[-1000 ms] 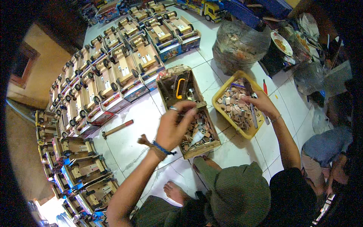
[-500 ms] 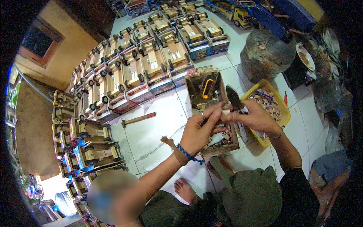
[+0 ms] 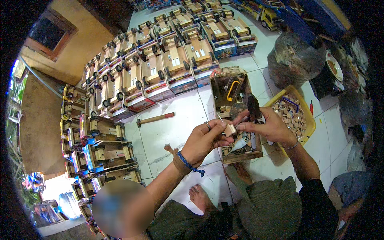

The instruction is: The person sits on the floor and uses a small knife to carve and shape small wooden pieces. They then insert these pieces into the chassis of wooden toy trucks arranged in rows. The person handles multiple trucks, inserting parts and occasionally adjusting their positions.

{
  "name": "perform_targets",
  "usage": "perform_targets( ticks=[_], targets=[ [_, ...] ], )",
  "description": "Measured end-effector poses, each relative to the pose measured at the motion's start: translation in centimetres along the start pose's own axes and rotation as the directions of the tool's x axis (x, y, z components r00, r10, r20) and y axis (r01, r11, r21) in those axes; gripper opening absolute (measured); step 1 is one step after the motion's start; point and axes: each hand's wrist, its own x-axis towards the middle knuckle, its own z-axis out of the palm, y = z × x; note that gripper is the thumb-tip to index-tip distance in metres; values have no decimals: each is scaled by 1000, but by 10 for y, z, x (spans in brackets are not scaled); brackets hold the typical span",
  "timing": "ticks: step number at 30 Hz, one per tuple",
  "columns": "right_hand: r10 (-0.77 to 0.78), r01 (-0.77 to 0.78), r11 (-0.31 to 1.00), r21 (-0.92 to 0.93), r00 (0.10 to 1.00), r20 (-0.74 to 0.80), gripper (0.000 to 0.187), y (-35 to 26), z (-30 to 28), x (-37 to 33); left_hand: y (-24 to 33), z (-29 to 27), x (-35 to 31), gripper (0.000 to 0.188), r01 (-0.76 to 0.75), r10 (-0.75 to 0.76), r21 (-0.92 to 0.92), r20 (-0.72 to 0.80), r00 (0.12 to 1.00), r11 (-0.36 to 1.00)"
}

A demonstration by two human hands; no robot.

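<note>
My left hand [image 3: 206,138] pinches a small pale wooden block [image 3: 229,130] between thumb and fingers, over a wooden box [image 3: 258,155]. A thin pale sliver [image 3: 219,117] sticks up by its fingertips; what it is I cannot make out. Close by on the right, my right hand [image 3: 272,126] is closed around a tool with a broad dark end [image 3: 253,106] and a shiny metal part; its exact kind is unclear. The right fingertips reach close to the block. The box holds wood scraps and a yellow-framed tool [image 3: 233,91].
A yellow tub [image 3: 312,127] of small wood pieces stands right of the box. On the white tiles lies a hammer [image 3: 156,119]. Rows of upturned wooden toy trucks [image 3: 156,66] fill the far left; more stand at the left [image 3: 102,154]. A dark sack [image 3: 296,60] stands far right.
The view has shifted, so the surroundings sit further right and slightly lower. My hands have parted a little, and the small block shows more clearly in my left fingers.
</note>
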Motion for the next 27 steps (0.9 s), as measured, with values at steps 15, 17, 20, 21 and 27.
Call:
perform_targets(
  ticks=[15, 17, 20, 21, 27],
  targets=[
    [55, -62, 997, -51, 989, -134, 26, -3, 32, 25, 20, -18, -17, 32, -11, 11, 17, -10, 1000, 1000],
    [19, -32, 995, -91, 991, -135, 28, -2, 35, 27, 16, -15, -21, 30, 11, -7, 73, -48, 999, 997],
    [73, -89, 990, -106, 986, -146, 31, -1, 40, 26, 8, -12, -27, 31, 11, -5, 96, -64, 998, 995],
    [36, -51, 994, -99, 989, -145, 30, -2, 41, 25, 6, -12, -28, 30, -20, 22, 44, -26, 999, 999],
    [-9, 6, 1000, -23, 995, -101, 28, -10, 40, 24, 1, -10, -35, 33, 9, -5, -245, 15, 1000, 970]
  ],
)
